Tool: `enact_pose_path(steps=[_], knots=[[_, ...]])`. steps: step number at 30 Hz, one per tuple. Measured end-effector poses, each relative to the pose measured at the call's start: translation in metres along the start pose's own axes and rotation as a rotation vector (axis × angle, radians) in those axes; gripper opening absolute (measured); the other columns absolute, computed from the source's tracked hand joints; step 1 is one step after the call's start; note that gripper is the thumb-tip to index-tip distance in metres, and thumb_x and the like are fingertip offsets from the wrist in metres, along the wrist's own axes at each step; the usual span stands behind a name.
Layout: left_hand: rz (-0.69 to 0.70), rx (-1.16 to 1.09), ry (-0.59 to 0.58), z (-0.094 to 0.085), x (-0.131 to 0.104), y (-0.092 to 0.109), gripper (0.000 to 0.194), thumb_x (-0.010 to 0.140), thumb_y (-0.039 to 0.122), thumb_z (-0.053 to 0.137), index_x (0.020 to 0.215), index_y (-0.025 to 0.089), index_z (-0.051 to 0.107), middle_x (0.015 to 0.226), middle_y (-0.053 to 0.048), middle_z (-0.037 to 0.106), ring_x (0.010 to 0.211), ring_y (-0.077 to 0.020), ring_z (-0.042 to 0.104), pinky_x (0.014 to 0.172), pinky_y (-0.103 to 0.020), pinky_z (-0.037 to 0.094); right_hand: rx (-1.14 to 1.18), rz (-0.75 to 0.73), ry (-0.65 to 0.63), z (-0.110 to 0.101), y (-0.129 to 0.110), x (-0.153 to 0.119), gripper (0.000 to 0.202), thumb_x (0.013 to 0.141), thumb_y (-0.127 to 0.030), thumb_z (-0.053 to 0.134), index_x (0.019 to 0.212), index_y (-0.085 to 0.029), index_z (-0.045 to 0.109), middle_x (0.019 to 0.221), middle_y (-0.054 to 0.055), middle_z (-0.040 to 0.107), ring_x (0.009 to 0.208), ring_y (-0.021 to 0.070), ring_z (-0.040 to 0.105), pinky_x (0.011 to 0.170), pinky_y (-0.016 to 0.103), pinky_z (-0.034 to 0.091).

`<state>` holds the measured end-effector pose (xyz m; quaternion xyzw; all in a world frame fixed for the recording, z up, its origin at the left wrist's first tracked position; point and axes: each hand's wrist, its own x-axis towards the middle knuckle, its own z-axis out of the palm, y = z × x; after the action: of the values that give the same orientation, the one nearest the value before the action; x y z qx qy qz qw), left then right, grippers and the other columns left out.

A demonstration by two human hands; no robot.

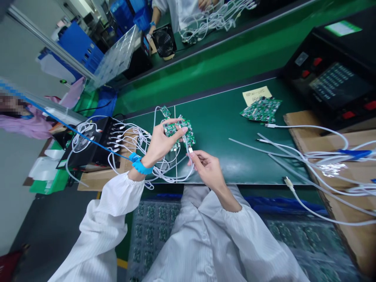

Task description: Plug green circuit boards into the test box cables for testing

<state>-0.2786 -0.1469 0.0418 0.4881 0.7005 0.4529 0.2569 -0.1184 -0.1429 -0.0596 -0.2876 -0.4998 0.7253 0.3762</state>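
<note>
My left hand (pixel 163 141), with a blue strap at its wrist, grips a green circuit board (pixel 188 129) between thumb and fingers. More green board shows beneath that hand, partly hidden by it. My right hand (pixel 207 168) pinches the white plug of a USB cable (pixel 190 149) at the lower edge of the board. Whether the plug is fully seated I cannot tell. A small circuit board (pixel 165 112) with a white cable lies just beyond my left hand. Tangled white cables (pixel 161 172) lie under and beside both hands.
A black box (pixel 100 143) with a row of plugged cables stands left. On the right are stacked circuit boards (pixel 261 109) by a yellow note (pixel 256 94), loose white cables (pixel 317 156) and a black device with a screen (pixel 333 82). Across the bench a co-worker's hand (pixel 205 4) is near cables.
</note>
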Motion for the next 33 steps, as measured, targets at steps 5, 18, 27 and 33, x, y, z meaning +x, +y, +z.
enact_pose_path(steps=[5, 18, 27, 33], knots=[[-0.019, -0.015, -0.029, 0.0, 0.001, 0.002, 0.042, 0.08, 0.045, 0.085, 0.111, 0.02, 0.071, 0.08, 0.001, 0.068, 0.067, -0.0153, 0.07, 0.086, -0.036, 0.057, -0.016, -0.043, 0.013, 0.0, 0.0, -0.003, 0.036, 0.094, -0.054, 0.067, 0.089, -0.018, 0.071, 0.069, 0.001, 0.068, 0.058, 0.012, 0.054, 0.058, 0.027, 0.043], [-0.096, -0.169, -0.093, -0.002, 0.001, -0.005, 0.049, 0.077, 0.047, 0.087, 0.114, 0.022, 0.068, 0.086, -0.001, 0.067, 0.066, -0.0145, 0.068, 0.073, -0.032, 0.056, -0.035, -0.075, 0.047, 0.0, 0.0, -0.003, 0.037, 0.094, -0.054, 0.066, 0.087, -0.019, 0.07, 0.068, 0.001, 0.067, 0.059, 0.0133, 0.056, 0.06, 0.028, 0.045], [-0.148, -0.245, -0.108, -0.002, 0.001, -0.009, 0.048, 0.076, 0.044, 0.088, 0.114, 0.022, 0.067, 0.087, 0.0, 0.065, 0.067, -0.0132, 0.067, 0.069, -0.029, 0.056, -0.034, -0.078, 0.054, 0.002, 0.001, -0.004, 0.038, 0.094, -0.055, 0.066, 0.088, -0.018, 0.071, 0.068, 0.002, 0.068, 0.058, 0.0128, 0.055, 0.057, 0.027, 0.041], [-0.141, -0.242, -0.097, 0.0, 0.0, -0.011, 0.048, 0.077, 0.043, 0.087, 0.115, 0.023, 0.065, 0.089, 0.0, 0.065, 0.067, -0.0123, 0.066, 0.07, -0.029, 0.057, -0.026, -0.075, 0.062, 0.002, 0.002, -0.003, 0.04, 0.093, -0.057, 0.066, 0.087, -0.018, 0.07, 0.068, 0.002, 0.068, 0.059, 0.0131, 0.055, 0.057, 0.027, 0.041]])
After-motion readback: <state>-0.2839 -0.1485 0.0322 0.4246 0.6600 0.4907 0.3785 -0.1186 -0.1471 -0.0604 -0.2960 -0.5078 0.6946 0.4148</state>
